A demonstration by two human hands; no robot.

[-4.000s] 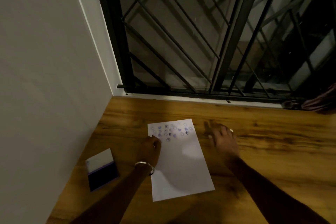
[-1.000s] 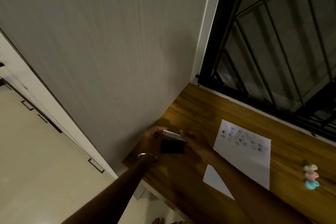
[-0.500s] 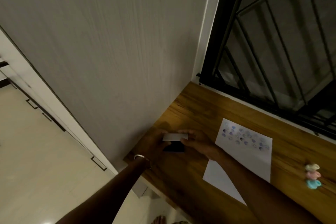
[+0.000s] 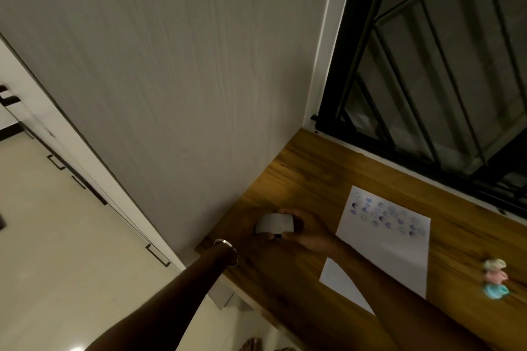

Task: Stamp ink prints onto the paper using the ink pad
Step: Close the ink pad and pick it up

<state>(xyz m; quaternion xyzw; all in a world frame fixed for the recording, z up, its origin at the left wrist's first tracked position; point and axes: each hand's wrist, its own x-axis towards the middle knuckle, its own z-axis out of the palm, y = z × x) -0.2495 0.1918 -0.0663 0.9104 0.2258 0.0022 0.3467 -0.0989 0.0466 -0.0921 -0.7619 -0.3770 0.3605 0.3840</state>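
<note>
Both hands meet on the ink pad [image 4: 275, 226] at the left end of the wooden desk [image 4: 302, 177], close against the grey wall panel [image 4: 171, 80]. The fingers of the right hand [image 4: 309, 232] curl around the pad's right side, thumb on the near edge and fingertips over the far edge, clamped on its pale lid. The left hand [image 4: 251, 236] grips the pad from the left and below; its fingers are mostly hidden behind the case and in shadow, so how far they wrap cannot be told, but the hand is closed on it. Only a thin dark sliver of the pad's base shows beneath the pale lid, and whether the lid is fully down is unclear. A silver bangle [image 4: 226, 251] circles the left wrist, which hangs over the desk's left near corner.

The right forearm crosses the near left corner of the paper [image 4: 390, 248], which lies flat toward the middle of the desk, right of the hands. Rows of small bluish and purple prints [image 4: 385, 218] fill the sheet's far end; the rest is blank. Well right of the sheet, near the desk's near edge, stand three small stamps [image 4: 495, 278] in a row, yellowish, pink and blue, blurred. A black window grille [image 4: 427, 80] runs along the desk's far edge. Pale floor tiles [image 4: 57, 236] lie below on the left.
</note>
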